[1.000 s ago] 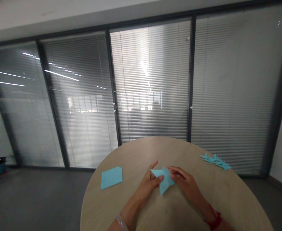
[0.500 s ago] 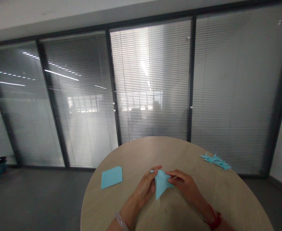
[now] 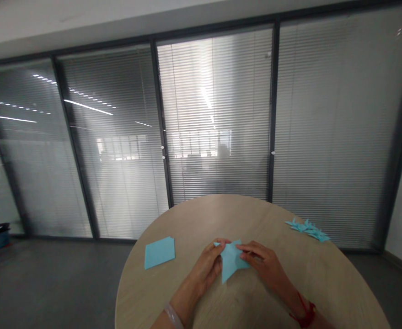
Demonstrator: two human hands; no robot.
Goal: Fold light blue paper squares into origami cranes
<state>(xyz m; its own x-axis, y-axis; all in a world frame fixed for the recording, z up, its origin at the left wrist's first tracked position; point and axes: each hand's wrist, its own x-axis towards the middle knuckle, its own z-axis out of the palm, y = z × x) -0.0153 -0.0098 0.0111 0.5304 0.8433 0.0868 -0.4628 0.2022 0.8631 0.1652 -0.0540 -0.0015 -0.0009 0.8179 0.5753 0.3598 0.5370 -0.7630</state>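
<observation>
A light-blue sheet of origami paper [image 3: 231, 262], partly folded, is held between both hands above the table. My left hand [image 3: 209, 260] is closed on its left side, the thumb lying on top near the upper left corner. On the right side, my right hand [image 3: 260, 260] pinches the paper near its upper right edge between thumb and fingers. One pointed corner hangs down toward me, and another small tip stands up at the top between the hands. The fingers hide parts of both side edges.
The round wooden table [image 3: 217, 214] bears a stack of blue paper squares [image 3: 159, 252] at the left. A pile of small folded blue paper pieces [image 3: 308, 229] lies near the right edge. Glass partitions with blinds [image 3: 217, 114] stand behind the table.
A small tip of the paper now shows at the top between the hands. The fingers have shifted slightly; both hands still hold the sheet in about the same place.
</observation>
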